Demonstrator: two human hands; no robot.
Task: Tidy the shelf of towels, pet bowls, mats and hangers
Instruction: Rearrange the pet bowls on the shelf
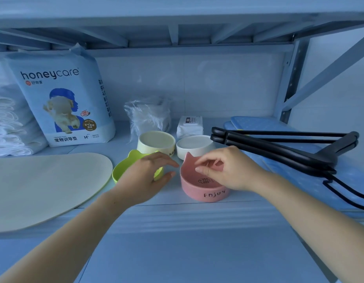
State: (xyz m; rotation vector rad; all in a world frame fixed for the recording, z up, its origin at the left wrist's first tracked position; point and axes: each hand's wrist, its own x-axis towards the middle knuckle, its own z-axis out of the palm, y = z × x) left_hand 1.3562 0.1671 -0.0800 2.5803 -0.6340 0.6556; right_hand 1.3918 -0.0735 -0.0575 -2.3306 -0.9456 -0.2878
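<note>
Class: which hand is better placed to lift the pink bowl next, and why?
Right: the right hand is over the pink bowl; the left hand is over the green bowl.

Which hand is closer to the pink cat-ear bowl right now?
Right. The right hand is over the pink bowl; the left hand is beside it, over the green bowl.

The front of the shelf (177,217) lies bare before me, and a narrow gap runs between green bowl (120,170) and pink bowl (205,194). Behind it the cream bowl (154,139) and white bowl (193,146) (just beside each other) block me; black hangers (279,152) bar my right, a cream mat (44,184) my left.
</note>
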